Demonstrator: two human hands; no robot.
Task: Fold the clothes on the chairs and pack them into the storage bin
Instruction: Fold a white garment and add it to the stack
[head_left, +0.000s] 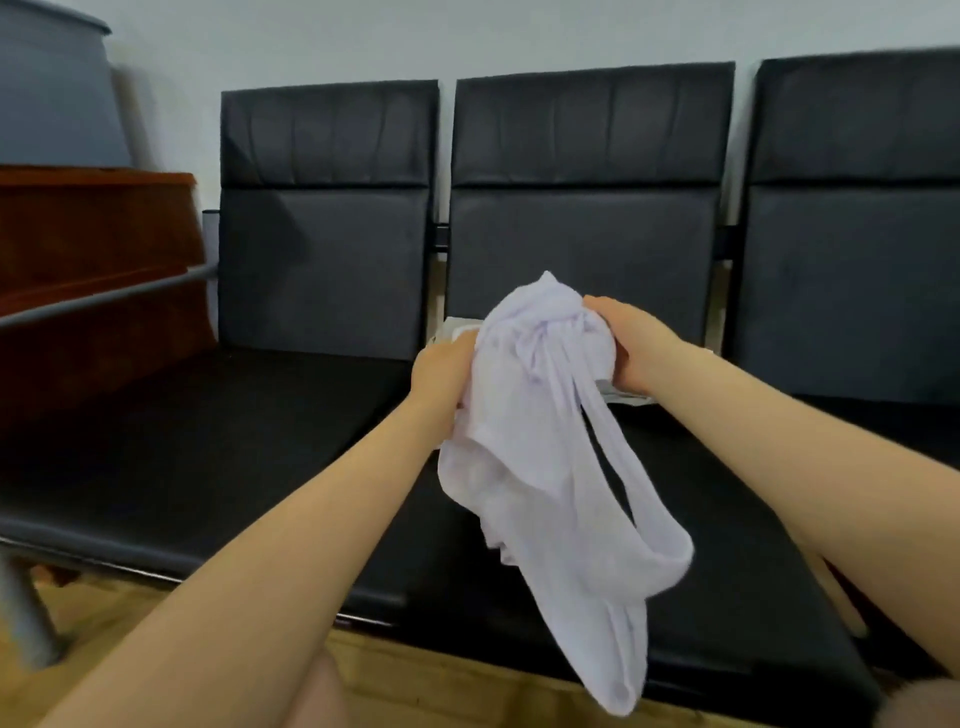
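- One pale lilac-white garment (550, 447), thin and bunched, was held up in the air in front of the middle black chair (582, 249), above its seat rather than lying on it.
- Its upper part was gathered into a wad between the two hands, while the rest hung down and towards the camera in a long drooping loop with a narrow strap-like strip along the right side.
- The left hand (441, 376) gripped the garment's left edge, fingers curled into the fabric and largely hidden by it.
- The right hand (628, 343) clutched the bunched top from the right, fingers wrapped round the wad.
- Both bare forearms reached in from the lower corners of the view and met at the cloth.
- Behind the hands, on the middle seat close to the backrest, a bit of something light-coloured (621, 392) showed; it was too hidden to tell what it was.
- Three black padded chairs stood joined in a row against a pale wall, with the left chair (322, 249) and the right chair (852, 249) flanking the middle one.
- A grey metal armrest bar (104, 299) ran out from the left end of the row.
- Beyond it stood a reddish-brown wooden cabinet (98, 249), with a grey-blue container (54, 88) rising behind it in the upper left corner.
- Light wooden flooring (467, 670) showed under the front edge of the seats.
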